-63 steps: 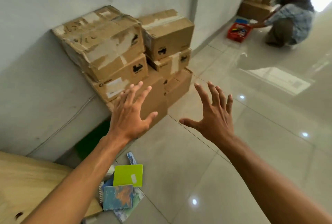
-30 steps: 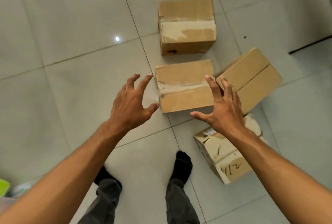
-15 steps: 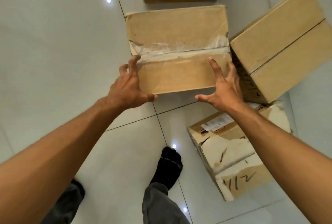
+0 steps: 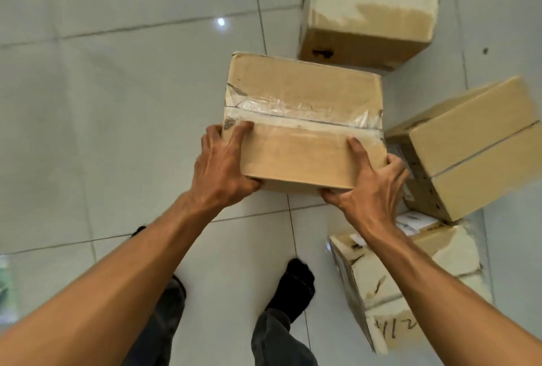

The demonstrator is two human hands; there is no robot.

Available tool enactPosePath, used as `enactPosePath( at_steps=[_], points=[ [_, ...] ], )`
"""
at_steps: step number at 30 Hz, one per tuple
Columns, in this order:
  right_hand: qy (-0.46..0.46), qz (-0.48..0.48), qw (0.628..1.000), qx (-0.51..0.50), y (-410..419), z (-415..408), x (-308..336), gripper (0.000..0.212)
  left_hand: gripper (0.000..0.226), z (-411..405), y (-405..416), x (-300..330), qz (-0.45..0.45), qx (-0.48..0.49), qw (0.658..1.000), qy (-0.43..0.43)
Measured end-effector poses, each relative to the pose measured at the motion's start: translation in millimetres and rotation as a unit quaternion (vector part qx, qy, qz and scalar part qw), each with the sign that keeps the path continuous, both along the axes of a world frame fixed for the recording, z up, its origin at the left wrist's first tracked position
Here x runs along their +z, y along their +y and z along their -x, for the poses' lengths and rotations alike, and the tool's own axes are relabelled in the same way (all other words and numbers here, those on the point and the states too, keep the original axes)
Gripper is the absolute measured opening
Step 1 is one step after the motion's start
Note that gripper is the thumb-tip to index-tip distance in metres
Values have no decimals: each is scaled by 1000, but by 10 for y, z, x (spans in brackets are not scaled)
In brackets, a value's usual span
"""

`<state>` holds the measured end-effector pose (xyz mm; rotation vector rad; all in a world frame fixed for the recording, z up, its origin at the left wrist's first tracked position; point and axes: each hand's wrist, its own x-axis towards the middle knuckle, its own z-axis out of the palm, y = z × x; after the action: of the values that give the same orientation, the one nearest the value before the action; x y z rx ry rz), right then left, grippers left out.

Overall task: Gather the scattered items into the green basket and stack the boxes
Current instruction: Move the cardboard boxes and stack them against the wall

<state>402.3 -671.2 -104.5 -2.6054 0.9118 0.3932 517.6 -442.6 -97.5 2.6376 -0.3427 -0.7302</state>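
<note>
A taped brown cardboard box is in the middle of the view, lifted off the white tiled floor. My left hand grips its near left corner, fingers on top and thumb underneath. My right hand grips the near right corner the same way. Three more cardboard boxes lie on the floor: one beyond it, one tilted at the right, and a torn one marked with pen by my right forearm. The green basket is out of view.
My feet in black socks stand on the tiles just below the held box. A blurred green-and-white item shows at the left edge. Bare white tile stretches to the left.
My view swung from the stacked boxes by the wall to boxes on the floor. Both hands reached down, closed on the middle box's near corners, and it has come up toward me.
</note>
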Motion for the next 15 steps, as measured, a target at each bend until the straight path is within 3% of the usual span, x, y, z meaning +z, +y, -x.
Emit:
enactPosePath(
  at_steps=[8, 15],
  points=[
    [-91, 1, 991, 96, 949, -1234, 1434, 116, 105, -807, 1153, 1435, 34, 98, 992, -65],
    [-169, 4, 966, 196, 2528, -2441, 3185, 111, 108, -1455, 2775, 3187, 22, 189, 971, -145]
  ],
)
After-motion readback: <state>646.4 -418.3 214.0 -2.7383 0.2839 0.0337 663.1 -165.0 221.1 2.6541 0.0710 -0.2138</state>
